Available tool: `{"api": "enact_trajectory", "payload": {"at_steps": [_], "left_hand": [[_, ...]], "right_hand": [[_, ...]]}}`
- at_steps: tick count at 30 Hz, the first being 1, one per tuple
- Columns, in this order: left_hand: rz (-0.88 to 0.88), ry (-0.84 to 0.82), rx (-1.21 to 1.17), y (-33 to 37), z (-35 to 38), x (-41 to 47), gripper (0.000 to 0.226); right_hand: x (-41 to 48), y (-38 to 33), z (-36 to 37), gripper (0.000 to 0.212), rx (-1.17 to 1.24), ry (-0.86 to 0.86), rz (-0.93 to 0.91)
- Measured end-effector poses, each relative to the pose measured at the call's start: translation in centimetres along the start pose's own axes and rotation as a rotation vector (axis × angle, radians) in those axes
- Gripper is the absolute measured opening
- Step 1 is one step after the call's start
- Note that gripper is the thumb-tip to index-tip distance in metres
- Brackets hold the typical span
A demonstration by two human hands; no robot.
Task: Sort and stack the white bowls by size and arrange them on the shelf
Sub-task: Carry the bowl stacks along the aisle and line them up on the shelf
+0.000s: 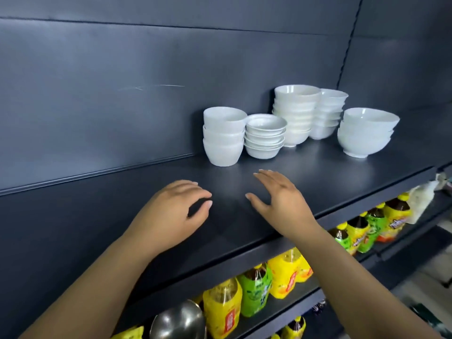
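Several stacks of white bowls stand on the dark shelf [122,206]. From left: a stack of deep cup-like bowls [223,137], a stack of small shallow bowls [265,137], a tall stack of medium bowls [294,113], another tall stack [329,113] behind it, and a stack of large bowls [365,132] at the right. My left hand [172,214] hovers over the shelf front with fingers loosely curled, holding nothing. My right hand [281,196] is beside it, fingers spread and empty. Both hands are in front of the bowls, apart from them.
Below the shelf, yellow and green drink bottles [254,289] line a lower shelf, with more bottles [371,228] to the right. A metal bowl [177,321] sits at the bottom. A dark back panel [146,94] rises behind the bowls.
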State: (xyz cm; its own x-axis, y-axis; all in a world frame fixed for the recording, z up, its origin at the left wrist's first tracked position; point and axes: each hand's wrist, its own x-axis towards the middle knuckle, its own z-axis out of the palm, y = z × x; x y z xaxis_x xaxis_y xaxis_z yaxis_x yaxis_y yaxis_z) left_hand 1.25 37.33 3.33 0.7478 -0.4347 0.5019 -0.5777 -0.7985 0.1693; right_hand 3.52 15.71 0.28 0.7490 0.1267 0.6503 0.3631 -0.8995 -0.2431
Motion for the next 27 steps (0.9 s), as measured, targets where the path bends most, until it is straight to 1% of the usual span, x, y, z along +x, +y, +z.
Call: {"api": "enact_trajectory", "payload": {"at_steps": [3,4,6,7,8,10,12,14,15,16,17,18,19,20,21,22,23,24,25,27], "left_hand": [[-0.027,0.062,-0.026,0.1,1.7,3.1,0.057],[-0.065,0.072,-0.044,0.3,2.1,4.3,0.055],[-0.161,0.097,-0.089,0.1,3.2,6.6,0.037],[-0.225,0.11,-0.121,-0.1,4.0,7.9,0.031],[-0.305,0.128,-0.159,-0.3,4.8,9.1,0.031],[-0.489,0.258,-0.329,-0.7,6.6,11.6,0.036],[-0.697,0.407,-0.572,-0.9,7.7,13.6,0.048],[-0.883,0.447,-0.8,-1.5,8.9,14.8,0.073],[-0.936,0.451,-0.928,-1.9,9.5,15.1,0.088],[-0.961,0.462,-1.048,-2.2,9.9,15.2,0.101],[-0.969,0.488,-1.143,-2.5,10.2,15.4,0.11],[-0.965,0.502,-1.199,-2.7,10.4,15.5,0.113],[-0.942,0.503,-1.218,-2.9,10.6,15.6,0.11],[-0.909,0.492,-1.209,-2.9,10.8,15.7,0.098],[-0.877,0.479,-1.183,-3.0,11.2,16.0,0.077],[-0.852,0.464,-1.163,-3.2,11.5,16.2,0.055],[-0.831,0.452,-1.154,-3.4,11.8,16.5,0.039],[-0.815,0.443,-1.148,-3.5,12.0,16.7,0.033],[-0.808,0.435,-1.147,-3.7,12.0,16.8,0.035],[-0.798,0.426,-1.145,-3.9,12.1,16.8,0.049]], "right_hand": [[2.2,2.3,0.5,0.05,0.085,-0.051,-0.003],[3.1,3.2,0.6,0.051,0.126,-0.086,0.002],[4.9,4.6,1.2,0.054,0.214,-0.143,0.02],[5.9,5.4,1.4,0.055,0.25,-0.182,0.037],[6.8,5.8,1.6,0.055,0.283,-0.221,0.057],[8.8,6.5,2.5,0.051,0.402,-0.303,0.088],[10.5,6.4,3.4,0.039,0.531,-0.403,0.117],[11.8,6.3,4.3,0.025,0.73,-0.456,0.206],[12.2,6.2,4.7,0.017,0.86,-0.456,0.283],[12.5,6.3,4.8,0.016,0.987,-0.432,0.371],[12.8,6.3,5.1,0.019,1.078,-0.417,0.445],[12.9,6.3,5.3,0.022,1.143,-0.419,0.492],[12.9,6.5,5.9,0.018,1.167,-0.433,0.494],[12.9,6.5,6.4,0.011,1.192,-0.452,0.475],[12.8,6.4,6.7,0.018,1.22,-0.466,0.455],[12.7,6.1,6.9,0.029,1.263,-0.472,0.443],[12.5,5.9,7.0,0.038,1.275,-0.477,0.421],[12.4,5.8,7.0,0.043,1.281,-0.475,0.399],[12.3,5.8,7.1,0.045,1.282,-0.475,0.384],[12.3,6.2,7.5,0.044,1.297,-0.471,0.371]]}}
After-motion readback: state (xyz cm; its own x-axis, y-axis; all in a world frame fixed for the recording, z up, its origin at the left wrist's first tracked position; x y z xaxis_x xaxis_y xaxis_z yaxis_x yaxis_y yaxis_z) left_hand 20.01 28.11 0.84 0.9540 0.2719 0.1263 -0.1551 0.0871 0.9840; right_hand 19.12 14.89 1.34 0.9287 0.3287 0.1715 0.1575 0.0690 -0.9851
